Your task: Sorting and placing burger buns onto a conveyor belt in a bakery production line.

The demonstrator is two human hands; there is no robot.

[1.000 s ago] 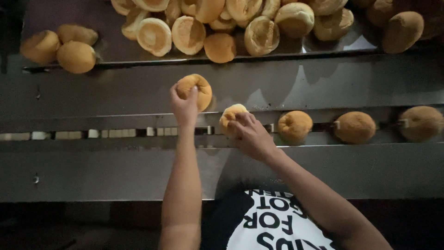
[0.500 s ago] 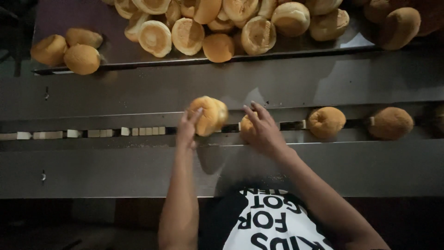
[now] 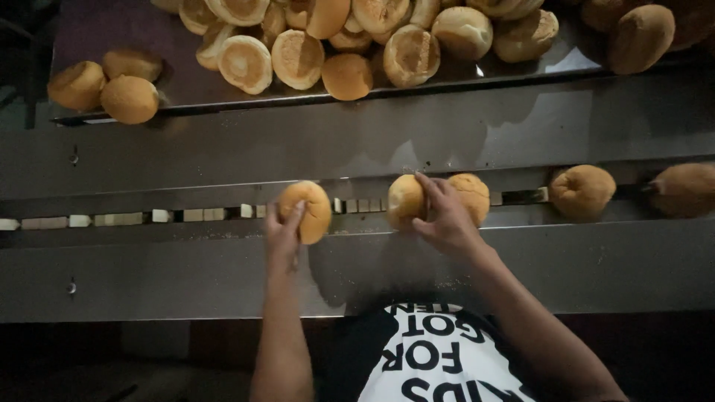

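Observation:
My left hand (image 3: 284, 232) grips a round golden bun (image 3: 309, 210) and sets it on the narrow slotted track (image 3: 186, 215) of a steel conveyor. My right hand (image 3: 445, 216) rests on the track with its fingers between two buns, one at its left (image 3: 404, 200) and one at its right (image 3: 474, 196). Its fingertips touch the left one. Two more buns (image 3: 582, 190) (image 3: 687, 189) sit farther right along the same track.
A steel tray (image 3: 134, 45) at the back holds a heap of several buns (image 3: 350, 37), some cut side up. Three buns (image 3: 112, 83) lie apart at its left end. Sloped steel panels (image 3: 149, 275) flank the track.
My left hand brought its bun down from above onto the track. My right hand's bun and the others on the track shifted to the right.

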